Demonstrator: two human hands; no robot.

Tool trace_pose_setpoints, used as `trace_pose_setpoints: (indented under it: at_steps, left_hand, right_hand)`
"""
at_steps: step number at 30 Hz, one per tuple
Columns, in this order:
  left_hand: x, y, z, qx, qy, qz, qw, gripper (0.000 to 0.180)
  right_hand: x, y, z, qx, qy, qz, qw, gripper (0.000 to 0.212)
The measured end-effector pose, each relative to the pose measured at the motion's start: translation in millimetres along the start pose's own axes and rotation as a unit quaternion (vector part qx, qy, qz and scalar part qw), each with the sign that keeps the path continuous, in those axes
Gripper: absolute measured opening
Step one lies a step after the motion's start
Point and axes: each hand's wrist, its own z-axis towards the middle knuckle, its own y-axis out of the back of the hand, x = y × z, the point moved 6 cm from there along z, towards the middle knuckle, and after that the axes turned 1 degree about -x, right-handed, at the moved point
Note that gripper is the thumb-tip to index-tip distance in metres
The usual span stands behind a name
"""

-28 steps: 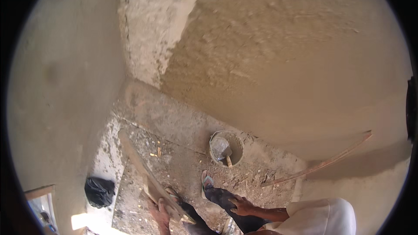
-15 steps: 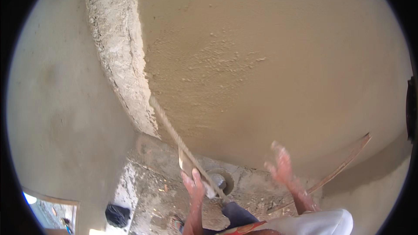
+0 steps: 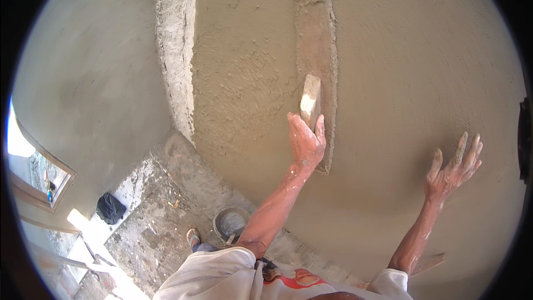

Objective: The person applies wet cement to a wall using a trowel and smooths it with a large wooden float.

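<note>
My left hand (image 3: 307,143) is closed round the pale handle of a long wooden plastering float (image 3: 316,39). The float stands upright, its flat board against the wet grey-brown plaster of the wall (image 3: 388,78). Thick mortar clings to its top end and right edge. Off to the right, my right hand (image 3: 451,172) holds nothing, its fingers spread toward the wall; whether they touch it I cannot tell. Left of the float, the plaster has a rough, ridged patch (image 3: 239,89). Both hands are spotted with mortar.
A rough, pale strip (image 3: 176,50) runs down the wall's left side. Below are a bucket (image 3: 244,214) with grey contents, a debris-strewn floor (image 3: 150,239) and a black plastic bag (image 3: 110,208). A wooden strip (image 3: 432,264) lies low right; a framed opening (image 3: 61,191) is far left.
The float has gone from low beside the pale strip, tilted, to upright higher on the wall and further right. My right hand has moved right and up. The view has shifted too.
</note>
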Motion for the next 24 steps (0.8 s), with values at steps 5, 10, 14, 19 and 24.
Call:
trace_pose_setpoints:
  at_steps: [5,10,14,19,24]
  left_hand:
    - [2,4,103,0.027,0.122,-0.063,0.99,0.056]
    - [96,36,202,-0.067,0.151,0.0,0.986,0.062]
    - [172,40,186,-0.057,0.22,-0.047,0.973,0.067]
    - [211,46,88,-0.043,0.258,-0.026,0.965,0.075]
    - [108,6,-45,-0.039,0.242,-0.033,0.969,0.065]
  right_hand:
    - [-32,-3,-12,-0.012,-0.003,0.0,1.0,0.07]
    - [-32,-9,-19,-0.046,0.005,0.03,0.998,0.073]
    - [-34,-1,-12,-0.07,0.01,0.049,0.996,0.077]
    - [-22,-7,-14,-0.082,0.018,0.066,0.994,0.077]
    - [-23,-4,-12,-0.096,0.024,0.056,0.994,0.074]
